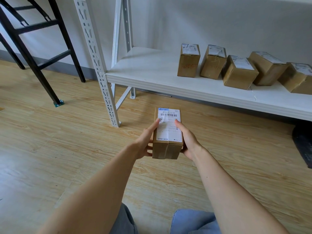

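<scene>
A small brown cardboard box (167,149) with a white shipping label on top is held above the wooden floor, in front of a low white shelf (152,78). My left hand (146,141) grips its left side, thumb lying on the label's edge. My right hand (187,139) grips the right side, thumb on top too. The fingers of both hands are hidden under the box. Several similar labelled boxes (188,60) stand in a row on the right part of the shelf.
A white perforated shelf upright (101,73) stands just left of the box. A black metal frame (33,48) stands at the far left. A dark object (303,144) lies on the floor at the right edge. My knees in jeans (190,222) show at the bottom.
</scene>
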